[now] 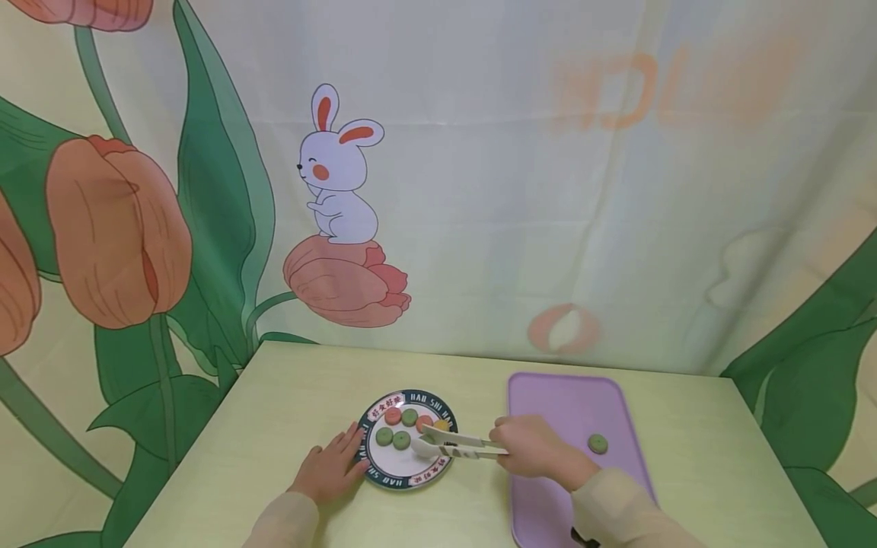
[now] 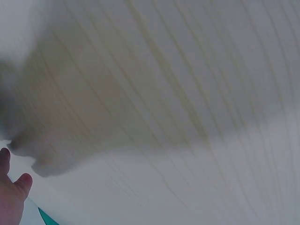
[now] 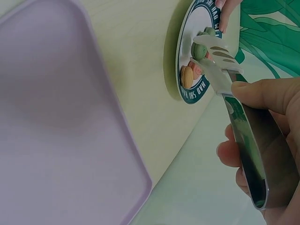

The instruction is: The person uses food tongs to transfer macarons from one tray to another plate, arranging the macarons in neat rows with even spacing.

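In the head view, a round plate (image 1: 384,478) with a dark lettered rim holds several macarons: green ones (image 1: 401,440), pink ones (image 1: 393,415) and a yellow one (image 1: 441,426). My left hand (image 1: 329,466) lies at the plate's left rim with fingers extended. From the right, my right hand (image 1: 530,445) grips metal tongs with pale tips (image 1: 426,447), which reach over the plate beside the macarons. The right wrist view shows the thumb and fingers around the tongs (image 3: 276,154), their tips parted and overlapping a green macaron (image 3: 199,50).
A purple tray (image 1: 562,396) lies on the right of the pale wood-grain table (image 1: 308,373), under my right forearm. One green macaron (image 1: 597,444) sits on it. Behind the table hangs a curtain (image 1: 466,228) printed with tulips and a rabbit.
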A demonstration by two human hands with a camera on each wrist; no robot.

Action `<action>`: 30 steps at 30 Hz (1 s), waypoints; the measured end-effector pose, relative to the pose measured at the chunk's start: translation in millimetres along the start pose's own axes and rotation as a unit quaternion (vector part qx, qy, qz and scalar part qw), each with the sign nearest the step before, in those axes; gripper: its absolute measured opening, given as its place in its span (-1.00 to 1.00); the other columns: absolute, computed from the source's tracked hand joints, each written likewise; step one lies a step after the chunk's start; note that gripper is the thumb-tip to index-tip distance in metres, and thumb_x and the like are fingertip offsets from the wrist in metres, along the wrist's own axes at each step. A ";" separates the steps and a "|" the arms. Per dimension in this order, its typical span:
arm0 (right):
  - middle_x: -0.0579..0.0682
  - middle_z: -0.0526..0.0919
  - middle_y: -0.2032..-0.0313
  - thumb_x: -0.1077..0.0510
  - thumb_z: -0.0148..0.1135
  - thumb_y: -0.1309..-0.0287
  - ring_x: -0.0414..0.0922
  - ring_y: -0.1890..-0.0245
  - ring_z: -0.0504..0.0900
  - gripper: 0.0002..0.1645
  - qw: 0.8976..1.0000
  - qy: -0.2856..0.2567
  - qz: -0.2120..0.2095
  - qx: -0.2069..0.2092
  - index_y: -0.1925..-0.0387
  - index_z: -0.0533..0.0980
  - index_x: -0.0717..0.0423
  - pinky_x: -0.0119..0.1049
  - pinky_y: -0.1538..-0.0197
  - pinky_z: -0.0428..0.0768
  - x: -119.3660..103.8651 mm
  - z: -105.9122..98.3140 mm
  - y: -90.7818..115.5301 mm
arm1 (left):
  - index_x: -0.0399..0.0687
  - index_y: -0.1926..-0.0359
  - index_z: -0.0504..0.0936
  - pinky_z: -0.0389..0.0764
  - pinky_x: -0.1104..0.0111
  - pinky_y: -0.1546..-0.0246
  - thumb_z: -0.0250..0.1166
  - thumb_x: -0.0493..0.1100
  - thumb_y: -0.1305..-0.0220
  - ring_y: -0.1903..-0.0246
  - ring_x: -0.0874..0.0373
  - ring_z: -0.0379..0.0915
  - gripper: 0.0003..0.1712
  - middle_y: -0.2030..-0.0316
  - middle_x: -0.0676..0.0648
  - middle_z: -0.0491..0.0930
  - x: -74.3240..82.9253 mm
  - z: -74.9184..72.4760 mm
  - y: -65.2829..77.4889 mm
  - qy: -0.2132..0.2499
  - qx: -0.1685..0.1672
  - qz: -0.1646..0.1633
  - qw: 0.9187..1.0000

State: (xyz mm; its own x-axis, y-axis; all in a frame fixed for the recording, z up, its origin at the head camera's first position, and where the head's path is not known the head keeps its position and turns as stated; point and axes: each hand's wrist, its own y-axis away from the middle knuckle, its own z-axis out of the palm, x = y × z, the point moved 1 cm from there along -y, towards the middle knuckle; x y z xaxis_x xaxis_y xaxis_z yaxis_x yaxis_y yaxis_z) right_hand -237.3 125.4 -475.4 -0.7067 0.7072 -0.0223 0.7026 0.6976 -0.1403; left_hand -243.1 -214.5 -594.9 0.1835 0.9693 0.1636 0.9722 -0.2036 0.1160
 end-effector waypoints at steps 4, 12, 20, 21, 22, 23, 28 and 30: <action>-0.22 0.31 0.69 0.19 0.22 0.28 -0.30 0.73 0.16 -0.93 1.000 0.001 -0.002 -0.002 0.67 0.47 0.01 -0.43 0.72 0.17 -0.8 1.9 -2.5 | 0.00 -0.31 0.11 0.18 -0.15 -0.13 -0.16 0.29 -0.23 -0.26 -0.06 0.08 -0.26 -0.34 -0.03 0.03 -0.3 1.4 -0.2 -0.002 0.002 0.002 1.000; -0.21 0.32 0.69 0.19 0.22 0.31 -0.30 0.72 0.18 -0.95 1.000 0.002 -0.013 -0.006 0.67 0.49 0.03 -0.45 0.71 0.19 -3.8 5.5 -6.9 | 0.00 -0.31 0.12 0.19 -0.16 -0.12 -0.18 0.30 -0.22 -0.26 -0.06 0.09 -0.25 -0.34 -0.03 0.04 -1.5 4.0 -0.2 -0.005 0.006 0.004 1.000; -0.22 0.33 0.69 0.18 0.22 0.32 -0.29 0.72 0.20 -0.92 1.000 0.010 -0.014 -0.006 0.70 0.46 -0.01 -0.43 0.71 0.19 -5.9 6.6 -9.8 | 0.01 -0.31 0.11 0.16 -0.16 -0.13 -0.18 0.30 -0.23 -0.27 -0.06 0.08 -0.26 -0.34 -0.03 0.03 -1.0 3.5 -0.3 0.001 0.005 0.002 1.000; -0.22 0.32 0.68 0.17 0.22 0.32 -0.29 0.72 0.19 -0.92 1.000 0.010 -0.013 -0.008 0.70 0.45 -0.02 -0.43 0.71 0.19 -6.0 6.7 -10.2 | 0.01 -0.31 0.11 0.17 -0.15 -0.13 -0.18 0.30 -0.23 -0.27 -0.06 0.07 -0.26 -0.34 -0.03 0.03 -0.9 3.4 -0.3 0.001 0.005 0.001 1.000; -0.22 0.32 0.68 0.17 0.22 0.32 -0.30 0.72 0.19 -0.92 1.000 0.011 -0.011 -0.010 0.70 0.45 -0.03 -0.43 0.71 0.19 -6.0 7.1 -10.7 | 0.01 -0.31 0.11 0.17 -0.15 -0.13 -0.18 0.30 -0.23 -0.27 -0.06 0.07 -0.26 -0.34 -0.03 0.02 -0.8 3.1 -0.2 0.000 0.004 0.001 1.000; -0.22 0.32 0.68 0.17 0.21 0.31 -0.30 0.72 0.19 -0.92 1.000 0.012 -0.009 -0.012 0.69 0.45 -0.03 -0.43 0.71 0.18 -6.0 7.6 -11.3 | 0.02 -0.32 0.10 0.17 -0.14 -0.13 -0.18 0.30 -0.23 -0.27 -0.06 0.07 -0.26 -0.34 -0.03 0.02 -0.8 3.0 -0.1 0.000 0.004 0.001 1.000; -0.22 0.32 0.68 0.17 0.21 0.29 -0.29 0.71 0.19 -0.96 1.000 0.009 -0.008 -0.013 0.66 0.48 0.00 -0.43 0.71 0.18 -7.7 7.0 -13.1 | 0.02 -0.31 0.10 0.18 -0.13 -0.13 -0.18 0.29 -0.23 -0.27 -0.05 0.08 -0.26 -0.34 -0.02 0.03 -0.3 1.5 0.7 -0.001 0.006 0.000 1.000; -0.21 0.32 0.68 0.18 0.22 0.28 -0.29 0.71 0.19 -0.95 1.000 0.005 -0.009 -0.011 0.65 0.49 0.02 -0.42 0.71 0.19 -8.3 6.6 -13.7 | 0.01 -0.31 0.11 0.18 -0.13 -0.13 -0.17 0.30 -0.23 -0.27 -0.05 0.08 -0.26 -0.34 -0.02 0.03 -0.3 1.1 0.9 0.000 0.007 0.000 1.000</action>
State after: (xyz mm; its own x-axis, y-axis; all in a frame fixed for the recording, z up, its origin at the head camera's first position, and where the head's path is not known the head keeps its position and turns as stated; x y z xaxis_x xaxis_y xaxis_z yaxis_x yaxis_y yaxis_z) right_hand -241.6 109.2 -479.8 -0.7189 0.6950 -0.0098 0.6910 0.7131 -0.1184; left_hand -242.2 -214.8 -595.9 0.1842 0.9693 0.1629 0.9739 -0.2023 0.1028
